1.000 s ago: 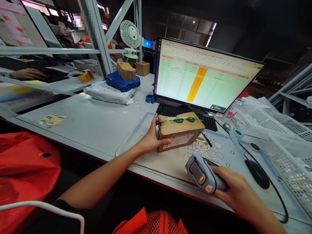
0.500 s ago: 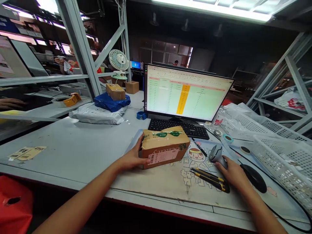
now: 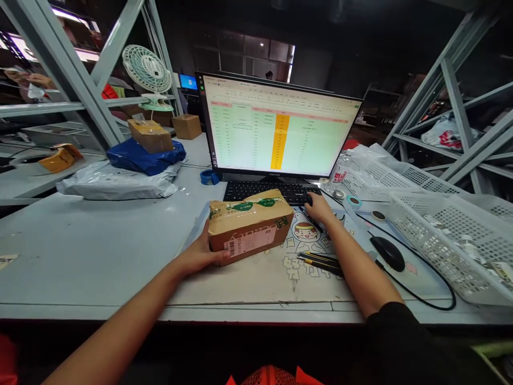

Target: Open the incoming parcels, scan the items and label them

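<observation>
My left hand (image 3: pixel 204 251) grips the left end of a taped cardboard box (image 3: pixel 252 227), its thumb on the front beside a barcode label. The box rests on the desk mat (image 3: pixel 248 286), tilted slightly in view. My right hand (image 3: pixel 319 208) reaches to the right end of the black keyboard (image 3: pixel 260 190), fingers stretched onto the keys and holding nothing. A pen (image 3: pixel 308 218) lies just below that hand. Yellow-and-black utility knives (image 3: pixel 318 262) are partly covered by my right forearm. The barcode scanner is mostly or wholly hidden behind the arm.
A monitor (image 3: pixel 248 144) showing a spreadsheet stands behind the keyboard. To the right are a mouse (image 3: pixel 387 254), its cable and white plastic baskets (image 3: pixel 425 224). At left, a white parcel (image 3: pixel 120 182) lies under a blue one (image 3: pixel 148 156). A fan (image 3: pixel 147 69) is at the back.
My right hand has let go of the barcode scanner and moved forward and left to the keyboard. My left hand still holds the box. The camera view has shifted right and down.
</observation>
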{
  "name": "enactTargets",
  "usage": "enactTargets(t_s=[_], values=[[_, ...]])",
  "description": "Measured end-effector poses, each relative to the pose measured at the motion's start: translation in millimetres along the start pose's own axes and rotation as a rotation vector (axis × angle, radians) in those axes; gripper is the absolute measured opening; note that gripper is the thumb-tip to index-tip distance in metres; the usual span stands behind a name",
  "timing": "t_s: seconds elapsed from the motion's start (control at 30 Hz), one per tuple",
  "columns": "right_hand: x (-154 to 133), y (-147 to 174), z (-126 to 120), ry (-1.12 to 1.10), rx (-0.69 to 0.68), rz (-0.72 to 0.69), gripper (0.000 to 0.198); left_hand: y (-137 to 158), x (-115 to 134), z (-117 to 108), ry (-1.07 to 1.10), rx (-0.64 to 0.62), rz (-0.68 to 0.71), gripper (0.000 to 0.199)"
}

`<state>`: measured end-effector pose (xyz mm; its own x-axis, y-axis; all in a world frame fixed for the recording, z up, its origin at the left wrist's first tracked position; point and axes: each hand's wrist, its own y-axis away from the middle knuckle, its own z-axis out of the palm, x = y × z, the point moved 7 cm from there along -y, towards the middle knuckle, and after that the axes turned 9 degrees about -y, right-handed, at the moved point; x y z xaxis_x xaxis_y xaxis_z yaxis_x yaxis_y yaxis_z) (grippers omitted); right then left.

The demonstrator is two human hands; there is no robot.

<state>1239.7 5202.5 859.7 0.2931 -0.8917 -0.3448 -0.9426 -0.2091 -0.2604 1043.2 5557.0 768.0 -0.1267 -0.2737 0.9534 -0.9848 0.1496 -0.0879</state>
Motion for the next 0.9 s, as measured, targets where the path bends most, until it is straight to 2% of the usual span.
enactTargets(t_s=[0.13,0.3,0.47,0.63,0.77,0.9], values=[[-2,-3,20,0.067,-0.094,-0.033,0.057,-1,5,1,-0.044,-0.001,0.031,0.103],[-2,-8,25,0.145,-0.145,-0.071,0.063,0,10,2,-0.072,0.013,0.032,0.110],[-14,-22,33,0.183,-0.207,-0.079,0.070,0,9,2,-0.057,0.030,0.025,0.131],[-30,-31,34,0.191,-0.259,-0.069,0.068,1,14,7,0.028,-0.035,0.067,0.151],[-41,-4,23,0.124,-0.282,-0.116,0.060,3,11,6,0.049,-0.019,0.033,0.162],[-29,65,19,0.004,-0.360,-0.183,0.040,4,11,4,0.049,-0.003,0.079,0.161]])
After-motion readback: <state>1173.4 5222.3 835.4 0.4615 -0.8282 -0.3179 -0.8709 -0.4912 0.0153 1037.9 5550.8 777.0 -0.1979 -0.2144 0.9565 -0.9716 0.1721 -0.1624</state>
